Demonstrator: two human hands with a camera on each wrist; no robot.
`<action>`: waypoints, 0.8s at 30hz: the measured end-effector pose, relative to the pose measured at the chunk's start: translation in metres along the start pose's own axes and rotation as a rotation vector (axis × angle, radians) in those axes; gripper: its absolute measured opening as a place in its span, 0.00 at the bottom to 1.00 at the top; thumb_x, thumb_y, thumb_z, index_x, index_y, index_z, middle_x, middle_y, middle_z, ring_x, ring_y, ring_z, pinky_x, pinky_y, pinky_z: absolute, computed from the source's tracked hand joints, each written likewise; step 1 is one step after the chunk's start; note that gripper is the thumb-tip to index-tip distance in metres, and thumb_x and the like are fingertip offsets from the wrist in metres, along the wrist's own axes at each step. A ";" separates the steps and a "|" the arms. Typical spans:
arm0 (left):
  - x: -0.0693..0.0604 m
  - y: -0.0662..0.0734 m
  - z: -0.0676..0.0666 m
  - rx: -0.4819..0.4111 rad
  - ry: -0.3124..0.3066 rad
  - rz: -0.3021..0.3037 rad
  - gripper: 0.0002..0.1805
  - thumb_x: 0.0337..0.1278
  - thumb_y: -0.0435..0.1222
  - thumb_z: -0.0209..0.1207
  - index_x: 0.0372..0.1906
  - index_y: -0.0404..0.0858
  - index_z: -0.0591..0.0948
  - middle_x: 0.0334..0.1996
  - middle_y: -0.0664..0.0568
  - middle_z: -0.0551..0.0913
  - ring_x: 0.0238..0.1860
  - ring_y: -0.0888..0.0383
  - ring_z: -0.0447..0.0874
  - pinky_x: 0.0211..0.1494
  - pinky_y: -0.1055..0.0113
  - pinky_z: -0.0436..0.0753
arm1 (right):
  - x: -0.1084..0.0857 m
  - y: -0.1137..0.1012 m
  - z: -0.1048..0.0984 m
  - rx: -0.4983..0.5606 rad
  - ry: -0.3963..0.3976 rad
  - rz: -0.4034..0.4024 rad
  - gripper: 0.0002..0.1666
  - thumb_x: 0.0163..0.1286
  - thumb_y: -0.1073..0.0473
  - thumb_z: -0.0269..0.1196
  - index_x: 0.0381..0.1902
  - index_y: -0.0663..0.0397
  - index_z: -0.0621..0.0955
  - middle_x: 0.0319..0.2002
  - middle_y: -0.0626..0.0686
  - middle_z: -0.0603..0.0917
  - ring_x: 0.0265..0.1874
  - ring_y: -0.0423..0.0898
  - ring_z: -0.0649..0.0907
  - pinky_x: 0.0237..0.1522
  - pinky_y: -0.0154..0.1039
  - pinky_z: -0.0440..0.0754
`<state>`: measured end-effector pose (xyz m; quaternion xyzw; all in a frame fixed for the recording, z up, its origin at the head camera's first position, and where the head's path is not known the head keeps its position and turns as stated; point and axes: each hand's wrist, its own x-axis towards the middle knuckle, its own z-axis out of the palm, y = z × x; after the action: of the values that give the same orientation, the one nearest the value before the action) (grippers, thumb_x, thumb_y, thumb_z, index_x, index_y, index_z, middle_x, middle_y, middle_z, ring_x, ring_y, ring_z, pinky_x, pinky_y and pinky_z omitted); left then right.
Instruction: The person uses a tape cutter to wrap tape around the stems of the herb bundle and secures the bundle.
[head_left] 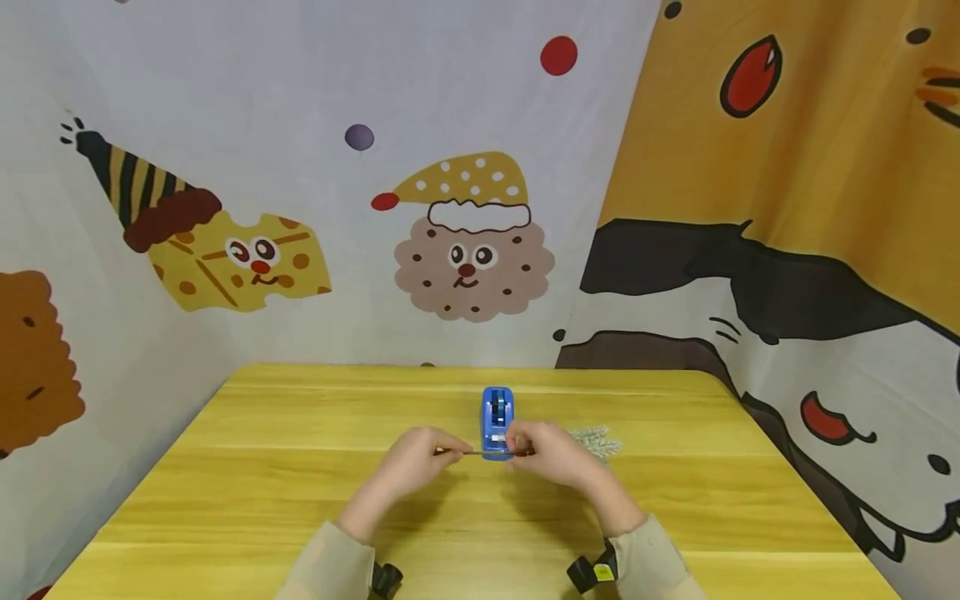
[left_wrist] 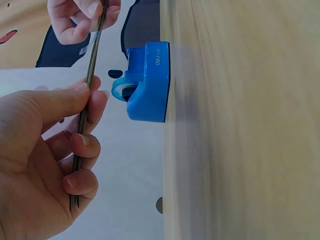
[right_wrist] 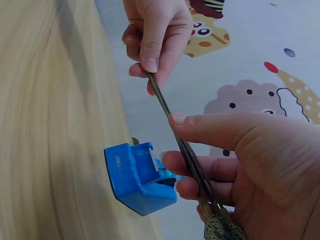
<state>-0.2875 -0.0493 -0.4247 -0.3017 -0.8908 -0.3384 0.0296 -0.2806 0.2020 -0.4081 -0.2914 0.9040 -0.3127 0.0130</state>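
A bundle of thin dark stems with pale green, grain-like heads is held level between both hands. My left hand grips the bare end, thumb on top and fingers curled round it. Close to the heads, my right hand pinches the same bundle between thumb and fingers. A pale, shiny patch shows on the stems by the right fingertips; its nature is unclear. Just beyond the hands stands a blue tape dispenser with a roll in it, touched by neither hand. The right palm partly hides the heads.
The wooden table has light yellow grain, and its far edge meets a hanging cloth printed with cartoon figures. Black wrist cameras sit at both sleeve cuffs.
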 end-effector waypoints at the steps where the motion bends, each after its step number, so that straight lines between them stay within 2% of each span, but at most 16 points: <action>1: 0.000 0.000 0.000 -0.005 0.003 -0.003 0.09 0.62 0.33 0.62 0.42 0.44 0.89 0.41 0.54 0.87 0.33 0.64 0.79 0.35 0.67 0.79 | -0.001 -0.001 -0.001 0.002 -0.010 -0.006 0.10 0.60 0.63 0.70 0.34 0.52 0.77 0.21 0.43 0.76 0.19 0.35 0.70 0.22 0.32 0.71; 6: -0.002 0.001 0.000 -0.021 0.004 -0.012 0.09 0.62 0.32 0.61 0.43 0.44 0.89 0.41 0.52 0.87 0.27 0.66 0.75 0.29 0.70 0.75 | -0.001 -0.004 -0.002 -0.014 -0.052 0.014 0.11 0.62 0.61 0.69 0.43 0.50 0.82 0.22 0.44 0.77 0.18 0.36 0.69 0.21 0.32 0.69; 11: -0.002 0.002 0.000 -0.015 0.008 -0.021 0.09 0.63 0.32 0.61 0.43 0.44 0.88 0.41 0.51 0.87 0.22 0.67 0.71 0.24 0.70 0.73 | 0.000 -0.004 0.001 -0.054 -0.043 0.039 0.13 0.62 0.61 0.69 0.45 0.51 0.84 0.21 0.43 0.76 0.17 0.36 0.68 0.20 0.31 0.68; 19: -0.001 0.001 0.000 -0.020 0.017 -0.003 0.09 0.62 0.32 0.61 0.42 0.44 0.89 0.41 0.52 0.87 0.29 0.66 0.76 0.31 0.70 0.76 | 0.002 -0.003 0.011 -0.206 0.055 0.018 0.10 0.57 0.62 0.70 0.38 0.49 0.85 0.23 0.40 0.79 0.18 0.35 0.70 0.21 0.32 0.71; 24: -0.002 0.001 0.000 -0.043 0.022 -0.014 0.09 0.62 0.32 0.61 0.43 0.44 0.89 0.41 0.51 0.87 0.24 0.67 0.73 0.26 0.70 0.75 | 0.003 -0.002 0.014 -0.253 0.128 -0.008 0.08 0.57 0.64 0.69 0.35 0.47 0.84 0.30 0.45 0.86 0.20 0.33 0.76 0.23 0.30 0.74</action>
<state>-0.2856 -0.0497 -0.4243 -0.2923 -0.8852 -0.3607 0.0304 -0.2786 0.1913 -0.4175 -0.2736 0.9341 -0.2140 -0.0827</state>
